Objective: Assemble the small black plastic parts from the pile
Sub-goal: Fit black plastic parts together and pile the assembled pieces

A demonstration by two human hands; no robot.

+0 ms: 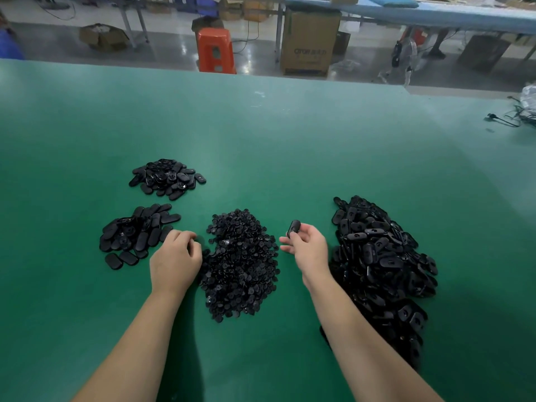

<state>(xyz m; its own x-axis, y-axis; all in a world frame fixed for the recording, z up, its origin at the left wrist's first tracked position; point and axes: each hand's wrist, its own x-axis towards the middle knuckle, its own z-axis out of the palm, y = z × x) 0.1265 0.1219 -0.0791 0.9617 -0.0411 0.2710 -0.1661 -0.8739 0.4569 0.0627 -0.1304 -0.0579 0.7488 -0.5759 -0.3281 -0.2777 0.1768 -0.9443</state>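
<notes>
My right hand [307,245] pinches one black oblong plastic shell [294,228]; my left hand [175,256], fingers curled, picks a small black round insert [199,240] from the middle pile [240,265]. I should align it squarely before pressing.

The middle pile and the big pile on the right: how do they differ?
The middle pile holds small, roundish pieces; the right pile holds larger oblong shells with slots. The right pile spreads wider and runs nearer the person. The left hand reaches into the middle pile; the right hand holds one oblong shell. Both are black plastic.
</notes>
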